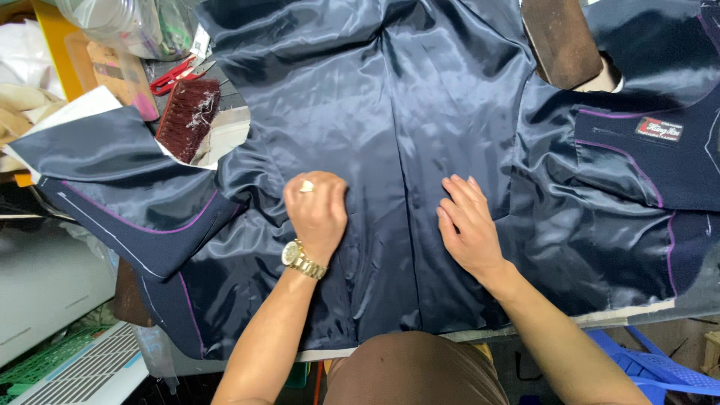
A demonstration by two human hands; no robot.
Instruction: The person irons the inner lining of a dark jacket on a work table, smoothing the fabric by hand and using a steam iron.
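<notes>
At the far left, red scissors [174, 75] and a dark red brush [188, 118] lie on the desk [694, 304] beside a navy jacket [420, 135] spread lining-side up across it. The left hand [316, 212], with a ring and a gold watch [302, 259], is curled shut, pinching a fold of the shiny lining. Just right of the centre seam, the right hand [466, 225] lies open and flat on the lining, grasping nothing. Above right sits a brown wooden block [561, 39].
</notes>
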